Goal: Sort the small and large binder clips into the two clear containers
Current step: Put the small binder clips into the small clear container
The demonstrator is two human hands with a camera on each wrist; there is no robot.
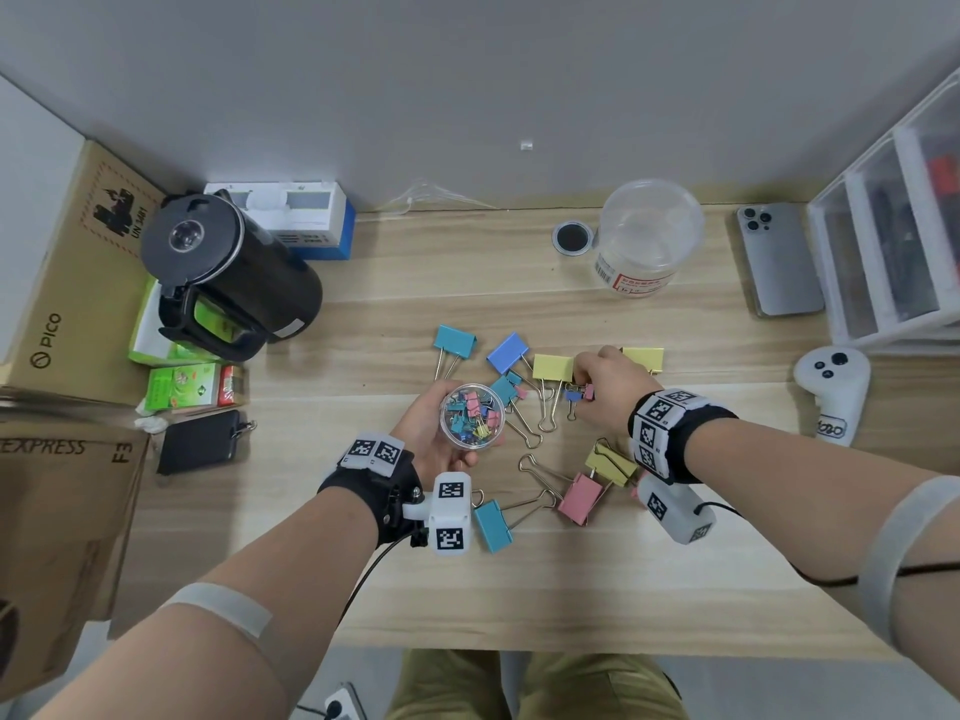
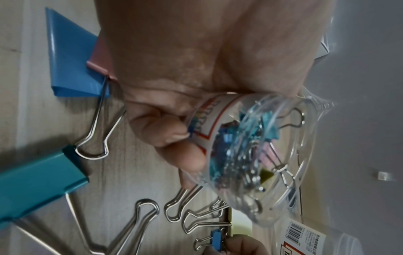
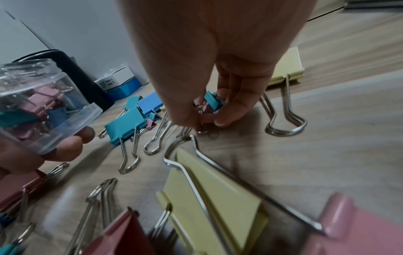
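Left grip (image 1: pixel 434 439): grasping small clear container (image 1: pixel 471 415) of small clips.
Right grip (image 1: pixel 605 387): pinching small clips (image 3: pixel 210 105), right of that container.

Light wood-grain table (image 1: pixel 395 589) against a grey wall. Along the far edge stood a large clear container (image 1: pixel 647 241), a small round black-centred disc (image 1: pixel 572 237) just beside it, and a grey smartphone (image 1: pixel 779 259) lying face down toward the far right corner, next to a clear drawer unit (image 1: pixel 893 252). A white controller (image 1: pixel 834 392) lay at the right edge. Near the far left corner stood a black kettle (image 1: pixel 223 272), a blue-and-white box (image 1: pixel 306 218) and green cartons (image 1: pixel 182 389); a black card holder (image 1: pixel 200 441) lay nearer. Large binder clips (image 1: pixel 550 367) in teal, blue, yellow and pink were scattered across the middle.
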